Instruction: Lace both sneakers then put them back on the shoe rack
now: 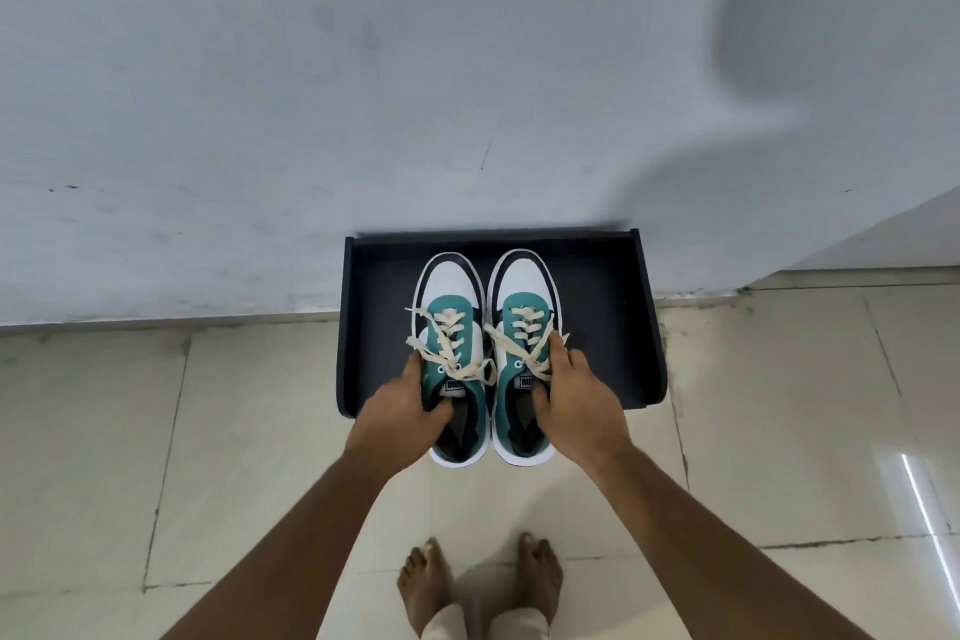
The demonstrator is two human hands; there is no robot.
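Two teal, white and black sneakers with cream laces are side by side over a black shoe rack (374, 276) that stands against the wall. My left hand (402, 408) grips the left sneaker (449, 296) at its collar, thumb inside the opening. My right hand (576, 400) grips the right sneaker (522, 286) the same way. Toes point at the wall and the heels stick out past the rack's front edge. The laces are threaded through the eyelets with loose ends lying across the tongues. Whether the soles rest on the rack I cannot tell.
A pale grey wall (363, 68) rises right behind the rack. Beige floor tiles (779, 405) spread around it. My bare feet (478, 582) stand on the tiles just in front of the rack. A wall corner (883, 244) juts out at the right.
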